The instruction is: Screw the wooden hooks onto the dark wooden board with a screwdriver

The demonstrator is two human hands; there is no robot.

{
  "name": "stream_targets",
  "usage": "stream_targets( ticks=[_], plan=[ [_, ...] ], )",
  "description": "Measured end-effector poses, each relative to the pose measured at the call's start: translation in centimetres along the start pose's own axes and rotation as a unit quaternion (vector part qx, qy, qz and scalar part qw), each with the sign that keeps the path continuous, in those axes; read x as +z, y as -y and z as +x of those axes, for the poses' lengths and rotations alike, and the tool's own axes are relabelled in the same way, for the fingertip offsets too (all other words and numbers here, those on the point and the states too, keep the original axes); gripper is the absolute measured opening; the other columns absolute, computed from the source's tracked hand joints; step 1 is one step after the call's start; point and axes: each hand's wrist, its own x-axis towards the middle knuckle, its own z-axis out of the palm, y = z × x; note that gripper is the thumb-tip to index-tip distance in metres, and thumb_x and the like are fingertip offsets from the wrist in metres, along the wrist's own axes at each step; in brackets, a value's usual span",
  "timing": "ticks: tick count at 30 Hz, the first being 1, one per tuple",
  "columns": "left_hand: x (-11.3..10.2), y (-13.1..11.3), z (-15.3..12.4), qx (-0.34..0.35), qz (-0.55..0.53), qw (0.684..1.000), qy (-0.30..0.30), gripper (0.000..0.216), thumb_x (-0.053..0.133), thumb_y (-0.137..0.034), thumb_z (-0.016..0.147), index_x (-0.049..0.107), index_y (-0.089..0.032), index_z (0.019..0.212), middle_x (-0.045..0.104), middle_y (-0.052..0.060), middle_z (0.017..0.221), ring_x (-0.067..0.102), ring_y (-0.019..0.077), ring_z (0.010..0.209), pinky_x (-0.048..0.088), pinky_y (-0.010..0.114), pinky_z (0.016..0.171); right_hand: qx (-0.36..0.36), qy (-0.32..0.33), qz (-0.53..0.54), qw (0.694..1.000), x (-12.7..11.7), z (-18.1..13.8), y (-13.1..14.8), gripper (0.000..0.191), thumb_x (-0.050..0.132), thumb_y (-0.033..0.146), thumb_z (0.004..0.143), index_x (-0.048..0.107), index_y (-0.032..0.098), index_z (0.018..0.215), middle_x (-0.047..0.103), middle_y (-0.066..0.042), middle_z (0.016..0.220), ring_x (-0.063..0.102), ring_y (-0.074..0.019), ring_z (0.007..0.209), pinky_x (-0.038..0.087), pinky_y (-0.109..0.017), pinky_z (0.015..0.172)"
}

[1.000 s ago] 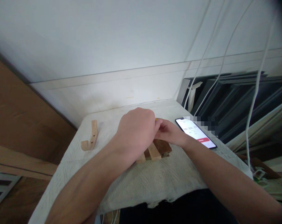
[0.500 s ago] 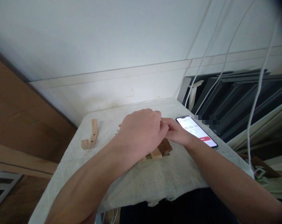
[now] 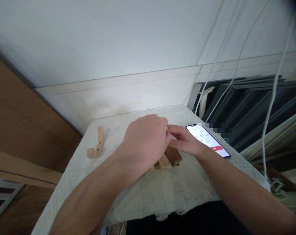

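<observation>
My left hand (image 3: pixel 145 140) is closed in a fist over a wooden piece made of light slats (image 3: pixel 164 162) and a darker brown block (image 3: pixel 173 155). A small yellow bit (image 3: pixel 167 128) shows at its fingers; the rest of what it grips is hidden. My right hand (image 3: pixel 183 138) meets it from the right, thumb and fingers drawn together just beside the yellow bit. What those fingertips hold, if anything, I cannot see. Left of both hands lies a J-shaped wooden hook (image 3: pixel 98 145) with two dark holes.
A phone (image 3: pixel 208 140) with a running timer lies at the right on the cloth-covered table (image 3: pixel 177 182). White cables (image 3: pixel 270 104) hang on the right, before dark stacked panels (image 3: pixel 255 107). A white wall (image 3: pixel 128 91) stands behind, brown board (image 3: pixel 27 107) at left.
The view has shifted slightly. My right hand's fingers have shifted a little at the left hand's fingers, and more of the brown block shows. The left hand stays closed over the wood.
</observation>
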Motion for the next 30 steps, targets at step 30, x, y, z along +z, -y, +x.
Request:
stream_targets(
  ticks=[30],
  plan=[
    [-0.44, -0.28, -0.21, -0.058, 0.023, 0.998, -0.005, 0.033, 0.049, -0.045, 0.089, 0.072, -0.023, 0.084, 0.066, 0.006, 0.072, 0.064, 0.0242, 0.07, 0.045, 0.034, 0.059, 0.058, -0.017, 0.049, 0.997, 0.59, 0.0, -0.33, 0.024, 0.074, 0.039, 0.074, 0.059, 0.02, 0.079, 0.059, 0.002, 0.074, 0.053, -0.0131, 0.069, 0.044, -0.028, 0.065]
  ],
)
